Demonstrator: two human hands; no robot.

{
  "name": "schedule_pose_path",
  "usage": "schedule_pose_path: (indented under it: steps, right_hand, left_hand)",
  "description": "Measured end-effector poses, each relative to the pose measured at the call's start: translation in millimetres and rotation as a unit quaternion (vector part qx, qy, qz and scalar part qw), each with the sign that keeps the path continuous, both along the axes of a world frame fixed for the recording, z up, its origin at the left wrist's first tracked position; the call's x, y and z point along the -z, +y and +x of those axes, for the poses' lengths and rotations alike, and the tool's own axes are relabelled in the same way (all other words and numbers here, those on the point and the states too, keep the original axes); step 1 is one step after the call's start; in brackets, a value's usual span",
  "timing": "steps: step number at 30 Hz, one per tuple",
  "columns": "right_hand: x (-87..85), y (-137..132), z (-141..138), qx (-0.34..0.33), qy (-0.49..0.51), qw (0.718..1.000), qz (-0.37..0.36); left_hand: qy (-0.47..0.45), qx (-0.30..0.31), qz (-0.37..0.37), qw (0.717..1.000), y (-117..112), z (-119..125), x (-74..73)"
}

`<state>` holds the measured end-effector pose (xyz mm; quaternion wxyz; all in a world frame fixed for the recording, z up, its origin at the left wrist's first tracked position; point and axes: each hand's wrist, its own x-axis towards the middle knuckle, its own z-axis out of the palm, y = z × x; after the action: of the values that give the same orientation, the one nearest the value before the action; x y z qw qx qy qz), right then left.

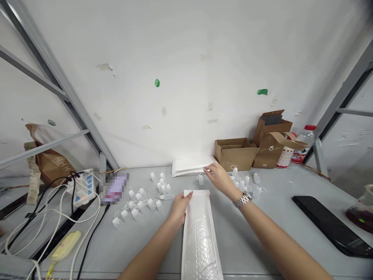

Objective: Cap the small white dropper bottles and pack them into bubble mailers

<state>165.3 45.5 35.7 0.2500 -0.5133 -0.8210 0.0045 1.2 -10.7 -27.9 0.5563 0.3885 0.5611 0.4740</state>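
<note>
White bubble mailer [200,237] lies lengthwise on the grey desk [256,249], directly in front of the wearer, its near end running out of view at the bottom of the frame. The left hand [180,208] grips the mailer's upper left edge, fingers closed on it near the open end.

At the far edge of the desk, to the right, stand a brown cardboard box [235,153] with flaps open and a kraft paper bag [271,151]. Beyond them is a plastic bottle [304,138] with a red cap. A black flat slab [329,225] lies at right. A power strip [83,187] with white and black cables [56,221] sits at left, beside a purple item [115,188] too blurred to identify.

A stack of white mailers [190,166] lies at the far edge of the desk. The right hand [222,179] is open, palm down, fingertips [207,169] just at the stack's front edge; contact cannot be confirmed. Small white dropper bottles [140,202] lie in a group left of the mailer, more [241,181] under and right of the right hand. A metal wristwatch [242,200] is worn on the right wrist.
</note>
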Motion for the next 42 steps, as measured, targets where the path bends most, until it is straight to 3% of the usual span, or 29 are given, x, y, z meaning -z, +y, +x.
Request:
schedule_pose_path:
  steps: [2,6,8,10,13,16,20,23,24,27,29,31,33,35,37,39,40,42]
  right_hand:
    - [-7.7,23,-4,0.001,-0.128,0.992,0.025]
    - [-8.4,65,-6,-0.031,-0.21,0.977,-0.001]
    - [-5.1,76,-5,-0.037,-0.236,0.971,-0.01]
    - [-2.6,81,-3,-0.038,-0.25,0.967,-0.01]
    - [-2.4,81,-1,-0.032,-0.256,0.966,0.0]
    - [-6.5,79,0,-0.021,-0.249,0.968,0.019]
    - [-21.0,71,2,0.006,-0.217,0.975,0.056]
    - [-39.0,47,7,0.038,-0.166,0.981,0.095]
    - [-45.1,34,10,0.05,-0.136,0.983,0.111]
    - [-57.3,-19,26,0.044,0.149,0.978,0.141]
    - [-55.0,-57,39,0.028,0.26,0.964,0.043]
    - [-41.9,-91,52,-0.004,0.306,0.943,-0.129]
    - [-20.7,-118,62,-0.025,0.335,0.891,-0.305]
    - [2.2,-139,68,-0.03,0.339,0.845,-0.412]
    - [20.3,-153,70,-0.03,0.338,0.817,-0.466]
    - [29.9,-159,70,-0.032,0.33,0.809,-0.486]
    - [31.8,-159,70,-0.028,0.326,0.815,-0.477]
    - [32.1,-151,73,0.018,0.323,0.856,-0.404]
  left_hand:
    - [0.047,-0.023,0.023,0.998,6,-2,2.2]
    - [0.157,-0.078,0.08,0.981,11,-4,0.7]
    - [0.28,-0.063,0.137,0.948,7,-2,-1.1]
    - [0.4,-0.027,0.192,0.896,0,1,-1.9]
    - [0.457,0.046,0.21,0.863,-10,6,-0.4]
    - [0.421,0.11,0.189,0.88,-13,8,1.8]
    - [0.383,0.131,0.158,0.901,-9,3,0.5]
    - [0.378,0.136,0.139,0.905,-7,0,-2.5]
    - [0.378,0.131,0.138,0.906,-8,-1,-3.8]
    - [0.351,0.088,0.168,0.917,-14,0,-10.4]
    - [0.273,0.047,0.209,0.938,-20,2,-18.2]
    - [0.13,0.016,0.211,0.969,-24,3,-27.4]
    - [-0.042,0.029,0.138,0.989,-26,5,-35.1]
    - [-0.172,0.086,0.044,0.98,-26,7,-38.6]
    - [-0.223,0.128,-0.027,0.966,-26,10,-37.4]
    - [-0.212,0.138,-0.058,0.966,-25,13,-33.3]
    - [-0.198,0.141,-0.061,0.968,-25,14,-30.9]
    - [-0.175,0.163,-0.06,0.969,-25,15,-26.7]
